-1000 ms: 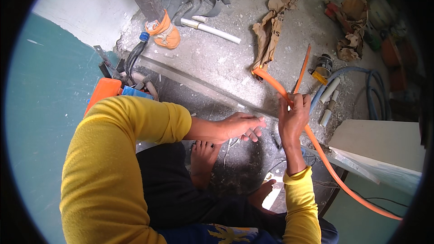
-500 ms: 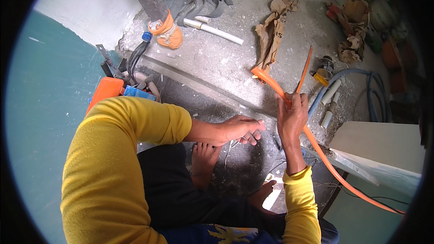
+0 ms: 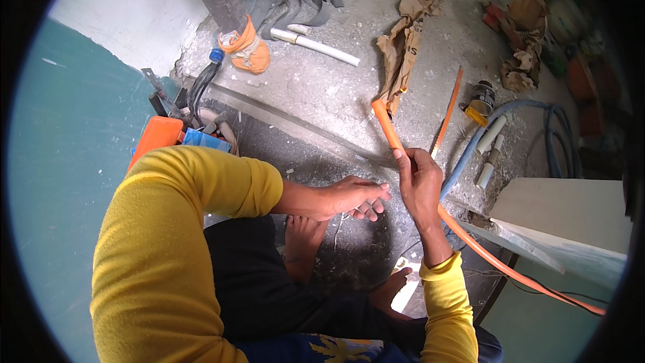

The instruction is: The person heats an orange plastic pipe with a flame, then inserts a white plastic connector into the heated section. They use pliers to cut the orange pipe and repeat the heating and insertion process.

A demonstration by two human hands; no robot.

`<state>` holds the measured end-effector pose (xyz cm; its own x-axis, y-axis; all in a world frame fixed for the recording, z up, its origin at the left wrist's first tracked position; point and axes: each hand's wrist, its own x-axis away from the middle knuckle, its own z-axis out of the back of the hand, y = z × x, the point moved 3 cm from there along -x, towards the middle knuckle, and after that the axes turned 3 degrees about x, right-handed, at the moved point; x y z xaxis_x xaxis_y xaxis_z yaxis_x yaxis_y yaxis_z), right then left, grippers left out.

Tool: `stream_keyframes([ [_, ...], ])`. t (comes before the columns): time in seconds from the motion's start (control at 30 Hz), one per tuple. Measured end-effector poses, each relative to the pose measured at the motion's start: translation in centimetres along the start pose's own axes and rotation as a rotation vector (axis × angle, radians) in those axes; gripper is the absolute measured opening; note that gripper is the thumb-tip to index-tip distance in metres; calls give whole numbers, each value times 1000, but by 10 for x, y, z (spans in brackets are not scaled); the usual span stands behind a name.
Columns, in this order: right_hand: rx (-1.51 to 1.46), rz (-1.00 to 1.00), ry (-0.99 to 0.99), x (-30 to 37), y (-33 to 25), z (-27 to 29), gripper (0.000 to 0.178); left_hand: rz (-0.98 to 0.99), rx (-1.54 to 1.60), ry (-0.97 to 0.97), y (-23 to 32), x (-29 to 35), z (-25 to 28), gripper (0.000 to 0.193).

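An orange flexible tube [image 3: 385,125] is gripped in my right hand [image 3: 422,185], its thumb laid along the tube. One end sticks out past my fingers toward the crumpled brown paper [image 3: 401,50]. The other length runs from under my wrist down to the lower right. My left hand [image 3: 356,199] hovers over the dusty dark floor, palm turned inward, fingers loosely bent and apart, with nothing visible in it. A thin orange strip [image 3: 449,111] lies on the concrete just beyond my right hand.
On the concrete ledge lie a white pipe [image 3: 326,50], a dark bottle [image 3: 482,99], short pale pipe pieces [image 3: 489,171] and a coiled blue-grey hose [image 3: 463,161]. An orange wrapped bundle [image 3: 250,52] surrounds a post's foot. An orange box [image 3: 158,136] sits by the teal wall.
My right hand has drawn slightly toward me and left, away from the thin strip. The tube's held end now points more steeply away from me. My left hand barely moved.
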<state>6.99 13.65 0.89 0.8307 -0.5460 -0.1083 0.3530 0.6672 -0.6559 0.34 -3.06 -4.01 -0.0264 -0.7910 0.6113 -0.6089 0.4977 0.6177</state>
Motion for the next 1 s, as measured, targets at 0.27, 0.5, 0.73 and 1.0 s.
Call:
stream_keyframes([
  [0.27, -224, -113, -252, -6, 3, -6, 48, 7, -6, 13, -1, 0, 0, 64],
  [0.5, -683, -366, -507, -3, 21, -12, 49, -53, -20, 164, 4, 7, -1, 65],
  [0.73, -866, -368, -630, 12, 23, 12, 55, -463, -34, 227, 32, 0, -13, 48],
  [1.0, -619, -112, -419, 2, 73, 94, 35, -471, 208, 42, 66, 10, -66, 39],
])
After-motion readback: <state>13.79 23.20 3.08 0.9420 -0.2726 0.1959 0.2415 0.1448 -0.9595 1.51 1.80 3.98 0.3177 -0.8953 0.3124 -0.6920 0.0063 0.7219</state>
